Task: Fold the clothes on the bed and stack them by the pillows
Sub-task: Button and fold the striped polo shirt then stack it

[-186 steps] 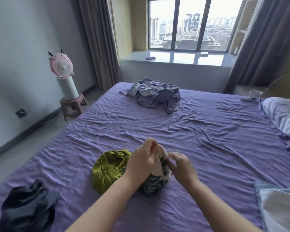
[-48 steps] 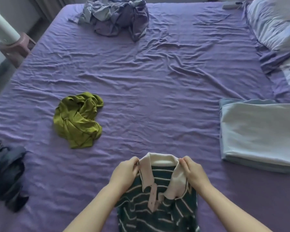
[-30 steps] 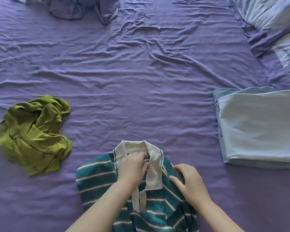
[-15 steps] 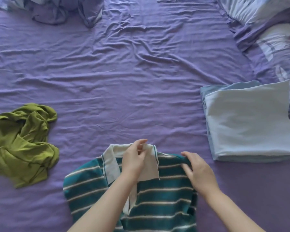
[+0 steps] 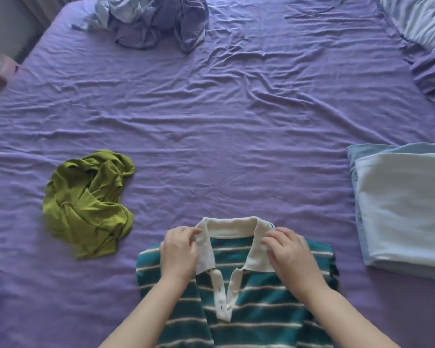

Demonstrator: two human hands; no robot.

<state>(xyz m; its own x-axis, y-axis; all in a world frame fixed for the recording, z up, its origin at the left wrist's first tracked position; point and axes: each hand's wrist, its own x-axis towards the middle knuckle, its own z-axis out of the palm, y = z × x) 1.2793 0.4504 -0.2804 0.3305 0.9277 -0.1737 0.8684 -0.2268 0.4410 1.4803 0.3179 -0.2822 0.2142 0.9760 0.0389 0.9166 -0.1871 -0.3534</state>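
Head view. Both forearms enter from the bottom edge and converge on the polo (image 5: pixel 249 310), which lies flat, front up, at the near edge of the bed (image 5: pixel 211 121). Left hand (image 5: pixel 180 249): palm down on the left shoulder of the polo, fingers curled, thumb and fingertips pinching the left collar point. Right hand (image 5: pixel 290 254): palm down on the right shoulder, fingers bent, tips pinching the right collar point. Collar (image 5: pixel 230 226) is cream, spread open; placket unbuttoned below it.

Polo orientation: long axis runs away from the person, collar at the far end, hem out of frame at the bottom. Teal with white stripes running crosswise.

Green garment (image 5: pixel 88 204) lies crumpled to the left of the polo, apart from it. Folded pale blue stack (image 5: pixel 402 209) sits to the right, near the pillow (image 5: pixel 422 18) at top right. A grey-lilac heap (image 5: pixel 156 21) lies at the far edge.
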